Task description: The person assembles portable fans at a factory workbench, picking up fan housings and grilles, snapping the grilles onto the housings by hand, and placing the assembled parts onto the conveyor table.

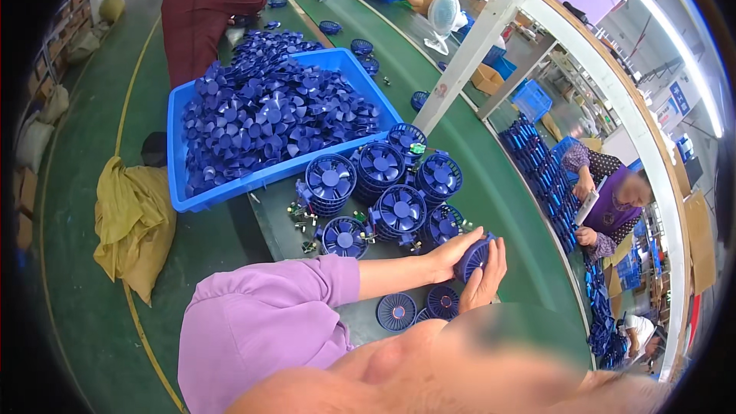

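Observation:
Between my two hands is a dark blue round fan housing with a slatted side, gripped at the edge of the table. My left hand (451, 256) wraps it from the left, and my right hand (485, 284) closes round it from the right. Part of the fan housing (471, 262) is hidden by my fingers. Close beyond my hands, several blue fan housings with blades (401, 210) stand grouped, some stacked. Small circuit boards with wires (308, 226) hang out beside them. Nearer to me lie round slatted blue covers (396, 312).
A large blue tray (173, 155) heaped with blue fan blades (280, 111) sits beyond the fans. On the right runs a green conveyor belt (506, 222), with a white frame post (479, 38) beside it. A yellowish sack (138, 230) rests on the left floor. Other people work nearby.

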`<state>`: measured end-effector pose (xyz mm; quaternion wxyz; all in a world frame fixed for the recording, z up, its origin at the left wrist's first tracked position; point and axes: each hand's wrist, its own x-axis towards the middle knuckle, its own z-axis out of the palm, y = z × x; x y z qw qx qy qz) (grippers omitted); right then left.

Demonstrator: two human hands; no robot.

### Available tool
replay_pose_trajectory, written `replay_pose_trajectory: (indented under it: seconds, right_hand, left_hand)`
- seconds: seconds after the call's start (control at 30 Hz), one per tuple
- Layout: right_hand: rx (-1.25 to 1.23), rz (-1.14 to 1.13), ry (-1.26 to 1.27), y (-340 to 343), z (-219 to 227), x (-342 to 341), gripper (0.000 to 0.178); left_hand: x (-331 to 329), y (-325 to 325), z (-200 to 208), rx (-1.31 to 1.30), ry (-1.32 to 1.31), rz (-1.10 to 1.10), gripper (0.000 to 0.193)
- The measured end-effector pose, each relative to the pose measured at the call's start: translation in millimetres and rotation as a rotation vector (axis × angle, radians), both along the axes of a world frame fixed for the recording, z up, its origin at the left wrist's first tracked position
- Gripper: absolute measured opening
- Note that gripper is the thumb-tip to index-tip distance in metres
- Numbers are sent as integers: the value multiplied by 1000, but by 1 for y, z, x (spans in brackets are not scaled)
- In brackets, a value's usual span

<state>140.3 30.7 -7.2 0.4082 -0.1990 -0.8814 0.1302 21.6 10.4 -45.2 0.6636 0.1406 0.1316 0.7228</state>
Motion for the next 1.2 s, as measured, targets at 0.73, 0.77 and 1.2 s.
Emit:
replay_pose_trajectory:
  seconds: [0.73,0.77,1.2]
  right_hand:
    - [-414,284,451,4,-30,-19,73]
    - [-437,293,476,4,-30,-19,68]
    - [-357,-357,282,111,-44,60,54]
  left_hand:
    - [27,-23,24,111,833,693,39]
    - [26,-21,24,113,890,679,46]
    - [23,-11,15,203,1499,505,53]
